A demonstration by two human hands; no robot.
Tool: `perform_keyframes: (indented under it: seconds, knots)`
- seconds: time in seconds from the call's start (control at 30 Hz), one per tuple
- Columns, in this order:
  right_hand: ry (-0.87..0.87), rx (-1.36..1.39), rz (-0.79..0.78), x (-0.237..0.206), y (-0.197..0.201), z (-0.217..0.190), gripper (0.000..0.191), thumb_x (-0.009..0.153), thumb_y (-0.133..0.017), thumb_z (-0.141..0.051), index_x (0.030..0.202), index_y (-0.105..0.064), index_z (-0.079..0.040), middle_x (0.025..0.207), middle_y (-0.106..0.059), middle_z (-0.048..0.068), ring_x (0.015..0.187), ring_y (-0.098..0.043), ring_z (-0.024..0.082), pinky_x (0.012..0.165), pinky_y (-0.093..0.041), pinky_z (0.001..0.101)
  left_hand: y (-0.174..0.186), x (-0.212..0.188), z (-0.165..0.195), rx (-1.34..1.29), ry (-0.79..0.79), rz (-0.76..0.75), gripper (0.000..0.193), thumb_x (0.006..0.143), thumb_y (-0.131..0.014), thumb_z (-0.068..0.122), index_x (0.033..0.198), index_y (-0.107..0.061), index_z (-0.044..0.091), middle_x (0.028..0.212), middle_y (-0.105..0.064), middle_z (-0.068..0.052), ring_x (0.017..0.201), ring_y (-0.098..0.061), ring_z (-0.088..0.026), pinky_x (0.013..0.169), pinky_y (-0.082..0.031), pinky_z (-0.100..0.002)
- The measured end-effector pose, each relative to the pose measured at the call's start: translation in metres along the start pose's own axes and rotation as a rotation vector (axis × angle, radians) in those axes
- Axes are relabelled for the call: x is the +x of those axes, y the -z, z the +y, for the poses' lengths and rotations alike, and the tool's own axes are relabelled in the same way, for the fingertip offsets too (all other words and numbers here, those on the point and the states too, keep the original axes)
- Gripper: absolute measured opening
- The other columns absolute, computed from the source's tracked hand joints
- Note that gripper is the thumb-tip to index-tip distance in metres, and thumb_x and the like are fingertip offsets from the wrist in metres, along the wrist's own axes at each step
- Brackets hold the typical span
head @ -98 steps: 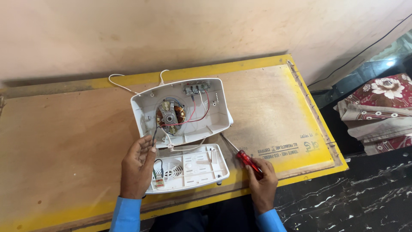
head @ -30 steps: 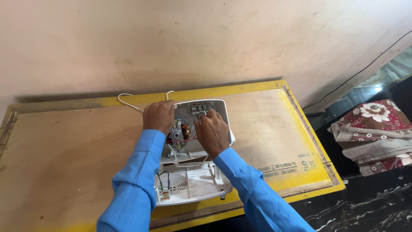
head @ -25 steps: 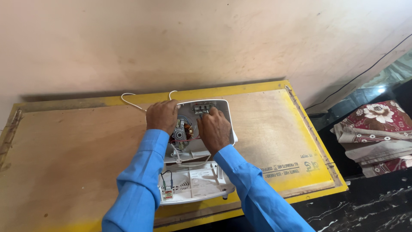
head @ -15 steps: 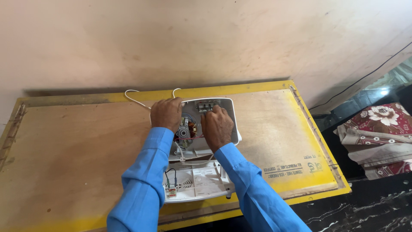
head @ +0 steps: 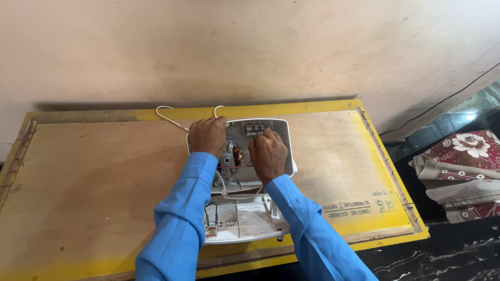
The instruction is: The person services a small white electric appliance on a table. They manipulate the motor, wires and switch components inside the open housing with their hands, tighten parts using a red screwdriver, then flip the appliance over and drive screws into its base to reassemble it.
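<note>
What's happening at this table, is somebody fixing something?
A person in blue sleeves has both hands inside an opened white appliance housing on a plywood table. The left hand rests on the housing's upper left edge, by a white cord. The right hand reaches toward a small terminal block. A motor with copper windings shows between them. The other half of the casing lies nearer the person.

A yellow-edged plywood table [head: 104,177] bears two opened white casing halves [head: 281,148].
</note>
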State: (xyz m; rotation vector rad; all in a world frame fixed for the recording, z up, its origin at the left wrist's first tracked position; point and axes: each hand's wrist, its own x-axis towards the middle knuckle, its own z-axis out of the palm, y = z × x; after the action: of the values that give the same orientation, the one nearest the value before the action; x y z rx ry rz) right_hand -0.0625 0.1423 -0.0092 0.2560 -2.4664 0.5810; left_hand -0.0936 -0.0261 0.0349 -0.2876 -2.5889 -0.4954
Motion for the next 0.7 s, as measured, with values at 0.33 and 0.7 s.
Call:
perform_keyframes:
  seconds: [0.33, 0.7]
  knots:
    - [0.012, 0.11, 0.036, -0.003, 0.021, -0.011, 0.019, 0.088, -0.077, -0.017, 0.075, -0.072, -0.004, 0.086, -0.065, 0.01, 0.087, -0.066, 0.031, 0.075, -0.054, 0.045, -0.003, 0.007, 0.0, 0.094, 0.101, 0.008, 0.014, 0.093, -0.06, 0.017, 0.086, -0.073, 0.014, 0.086, -0.074, -0.012, 0.082, -0.071, -0.036, 0.073, -0.053, -0.052]
    - [-0.233, 0.617, -0.143, -0.019, 0.052, 0.004, 0.012, 0.088, -0.079, -0.012, 0.091, -0.076, -0.001, 0.081, -0.061, 0.004, 0.066, -0.056, 0.011, 0.059, -0.05, 0.0276, -0.005, -0.003, -0.001, 0.004, -0.01, 0.029, 0.013, 0.094, -0.061, 0.019, 0.088, -0.071, 0.013, 0.086, -0.073, -0.01, 0.088, -0.07, -0.034, 0.078, -0.05, -0.052]
